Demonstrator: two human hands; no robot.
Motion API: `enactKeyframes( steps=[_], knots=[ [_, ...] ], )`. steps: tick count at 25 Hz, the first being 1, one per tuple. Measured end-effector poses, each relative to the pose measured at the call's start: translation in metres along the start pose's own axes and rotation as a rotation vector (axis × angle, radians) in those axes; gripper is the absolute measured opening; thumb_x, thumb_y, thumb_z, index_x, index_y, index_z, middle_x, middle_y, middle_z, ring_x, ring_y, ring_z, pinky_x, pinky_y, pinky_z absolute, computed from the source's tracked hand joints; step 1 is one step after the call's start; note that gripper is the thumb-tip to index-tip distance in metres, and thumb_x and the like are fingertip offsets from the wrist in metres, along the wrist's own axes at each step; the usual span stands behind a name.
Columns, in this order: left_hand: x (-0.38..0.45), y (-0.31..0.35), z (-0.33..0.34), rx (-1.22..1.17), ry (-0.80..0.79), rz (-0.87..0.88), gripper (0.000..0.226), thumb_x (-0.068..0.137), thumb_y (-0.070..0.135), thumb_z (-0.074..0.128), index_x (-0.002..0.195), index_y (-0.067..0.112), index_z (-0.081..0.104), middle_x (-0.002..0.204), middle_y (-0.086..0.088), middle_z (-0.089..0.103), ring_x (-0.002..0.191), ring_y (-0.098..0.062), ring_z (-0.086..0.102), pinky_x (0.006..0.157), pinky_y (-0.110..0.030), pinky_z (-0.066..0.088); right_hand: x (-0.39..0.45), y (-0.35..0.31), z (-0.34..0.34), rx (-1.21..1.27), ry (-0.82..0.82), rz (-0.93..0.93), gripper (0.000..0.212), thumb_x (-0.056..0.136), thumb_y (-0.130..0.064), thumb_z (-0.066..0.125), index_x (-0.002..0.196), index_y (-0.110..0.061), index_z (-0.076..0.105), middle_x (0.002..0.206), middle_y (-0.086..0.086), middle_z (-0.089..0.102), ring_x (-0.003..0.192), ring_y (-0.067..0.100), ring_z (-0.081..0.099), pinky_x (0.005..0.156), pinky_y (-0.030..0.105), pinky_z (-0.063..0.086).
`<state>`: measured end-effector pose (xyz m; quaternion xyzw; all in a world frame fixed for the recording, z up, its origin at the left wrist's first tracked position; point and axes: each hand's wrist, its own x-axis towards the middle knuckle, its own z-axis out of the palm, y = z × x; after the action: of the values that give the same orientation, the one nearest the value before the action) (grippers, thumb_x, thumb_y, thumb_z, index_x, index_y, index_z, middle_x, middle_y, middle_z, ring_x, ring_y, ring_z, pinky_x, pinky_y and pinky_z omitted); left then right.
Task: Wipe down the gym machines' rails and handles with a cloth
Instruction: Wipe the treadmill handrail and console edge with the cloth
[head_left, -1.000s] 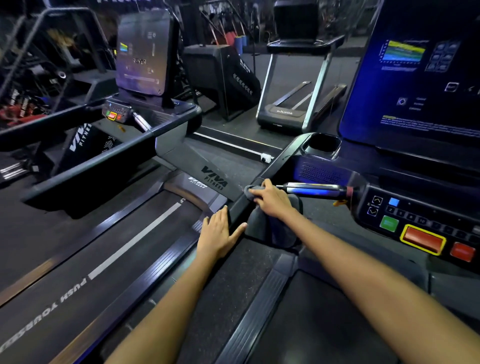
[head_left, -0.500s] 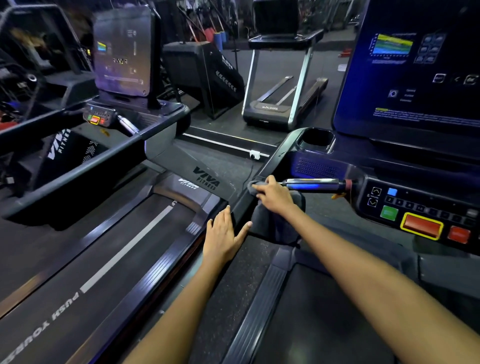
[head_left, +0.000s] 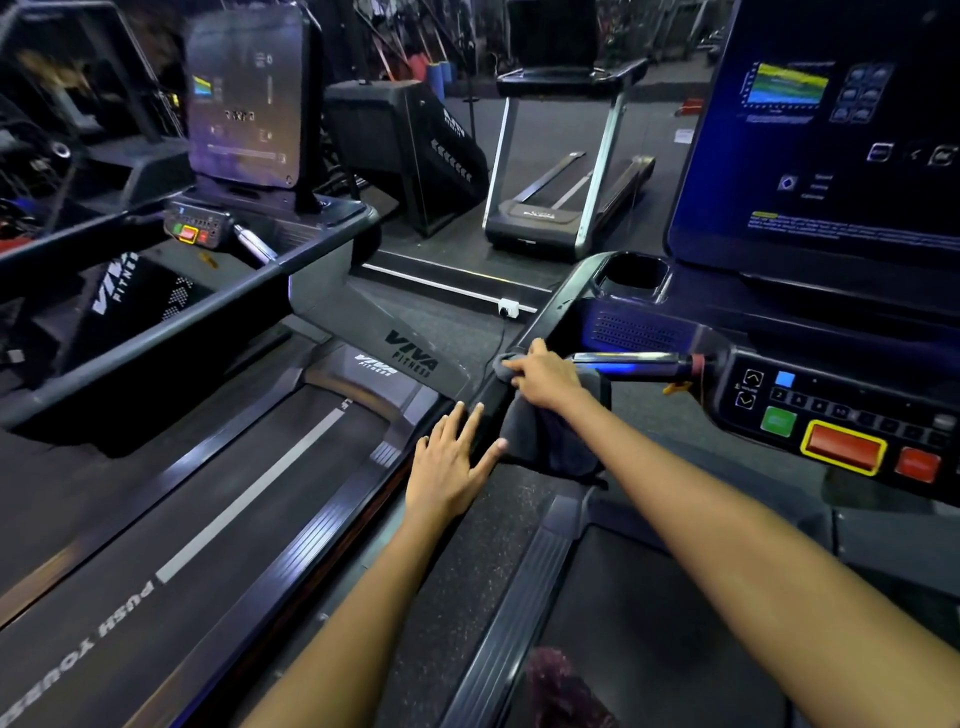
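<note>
Right hand: I see my right hand at about 12 o'clock from the centre of the view, clenched on the cloth and pressing it on the rail where the handle meets it.
Cloth: it is dark grey; the top part is bunched under my fingers, the rest hangs down at 6 o'clock from the hand.
Left hand: my left hand is at 8 o'clock from the right one, released, fingers spread, flat on the lower part of the same rail. The thumb tip is just beside the hanging cloth; I cannot tell if it touches.
Handle: a shiny bar which goes toward 3 o'clock from my right hand to the console; it has a blue reflection.
Console: at 3 o'clock, with a green button and a red button in a yellow frame. The screen above it is lit.
Cup holder: the cup holder is at 1 o'clock from my right hand, at the far end of the rail.
Neighbour: a second treadmill lies at 9 o'clock, its belt marked "PUSH YOURSELF".
Floor: between the two machines, at 6 o'clock from my left hand, the floor is dark and speckled.
</note>
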<state>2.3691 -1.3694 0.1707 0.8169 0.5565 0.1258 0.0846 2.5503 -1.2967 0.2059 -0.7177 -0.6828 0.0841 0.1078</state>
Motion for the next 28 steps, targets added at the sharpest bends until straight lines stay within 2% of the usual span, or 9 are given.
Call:
enactKeyframes(
  steps=[3,5,7,12,16,19,21,25,28],
  knots=[
    [0.003,-0.001,0.001,-0.018,0.017,-0.052,0.099,0.070,0.079,0.002,0.150,0.022,0.012,0.158,-0.001,0.013,0.143,-0.017,0.016,0.113,-0.039,0.023,-0.011,-0.013,0.001,-0.085,-0.003,-0.110,0.033,0.092,-0.030,0.052,0.125,-0.036,0.056,0.122,0.010,0.042,0.113,0.030,0.049,0.094,0.044,0.039],
    [0.003,-0.001,0.002,-0.025,0.024,-0.070,0.109,0.065,0.085,-0.004,0.150,0.020,0.011,0.158,-0.002,0.011,0.144,-0.016,0.014,0.113,-0.039,0.024,-0.026,0.000,0.004,-0.032,-0.056,-0.218,0.039,0.093,-0.031,0.052,0.131,-0.038,0.051,0.121,0.009,0.042,0.110,0.028,0.050,0.090,0.041,0.040],
    [0.003,-0.001,0.002,-0.020,0.024,-0.075,0.117,0.060,0.089,-0.014,0.150,0.020,0.010,0.158,-0.002,0.010,0.144,-0.016,0.013,0.113,-0.038,0.024,-0.024,0.019,0.001,0.001,-0.074,-0.210,0.037,0.092,-0.030,0.053,0.129,-0.036,0.053,0.119,0.009,0.042,0.108,0.027,0.052,0.087,0.040,0.041],
    [0.001,0.003,-0.001,-0.023,0.024,-0.101,0.116,0.059,0.089,-0.015,0.150,0.022,0.012,0.158,-0.002,0.009,0.144,-0.015,0.011,0.113,-0.037,0.022,0.018,0.014,-0.010,-0.118,-0.026,0.019,0.023,0.092,-0.024,0.051,0.113,-0.027,0.061,0.121,0.010,0.040,0.108,0.033,0.052,0.087,0.040,0.040],
    [0.002,0.005,-0.001,-0.021,0.002,-0.106,0.110,0.063,0.088,-0.005,0.150,0.024,0.011,0.158,0.003,0.009,0.144,-0.013,0.011,0.112,-0.038,0.024,-0.001,0.001,0.000,-0.144,-0.032,-0.150,0.028,0.093,-0.027,0.050,0.120,-0.031,0.057,0.121,0.011,0.041,0.108,0.032,0.052,0.087,0.041,0.040],
    [0.004,0.004,-0.003,0.044,-0.039,-0.054,0.114,0.056,0.088,-0.018,0.150,0.029,0.009,0.158,0.008,0.005,0.145,-0.015,0.008,0.114,-0.040,0.019,-0.013,0.019,-0.001,0.050,-0.097,-0.195,0.034,0.092,-0.029,0.054,0.124,-0.038,0.057,0.117,0.009,0.043,0.104,0.029,0.055,0.086,0.039,0.042],
    [0.005,0.004,-0.004,0.080,-0.061,-0.020,0.115,0.054,0.087,-0.023,0.150,0.030,0.008,0.158,0.008,0.003,0.146,-0.016,0.005,0.115,-0.042,0.013,0.000,0.023,-0.011,0.042,-0.113,-0.145,0.029,0.091,-0.028,0.055,0.118,-0.036,0.061,0.115,0.009,0.044,0.104,0.029,0.056,0.086,0.037,0.042],
    [0.011,0.010,-0.005,-0.011,-0.027,-0.054,0.101,0.068,0.078,-0.002,0.150,0.021,0.012,0.158,0.002,0.008,0.145,-0.016,0.009,0.115,-0.041,0.011,0.017,0.011,-0.015,-0.058,-0.105,-0.047,0.022,0.092,-0.024,0.052,0.110,-0.030,0.063,0.117,0.011,0.043,0.109,0.033,0.054,0.087,0.040,0.041],
    [0.034,0.027,-0.006,-0.130,0.067,-0.056,0.094,0.075,0.072,0.009,0.148,0.014,0.019,0.157,-0.003,0.015,0.143,-0.017,0.016,0.114,-0.039,0.014,0.000,0.015,-0.008,0.052,-0.162,-0.179,0.035,0.092,-0.024,0.054,0.124,-0.038,0.057,0.118,0.009,0.043,0.108,0.030,0.054,0.089,0.038,0.041]
  ],
)
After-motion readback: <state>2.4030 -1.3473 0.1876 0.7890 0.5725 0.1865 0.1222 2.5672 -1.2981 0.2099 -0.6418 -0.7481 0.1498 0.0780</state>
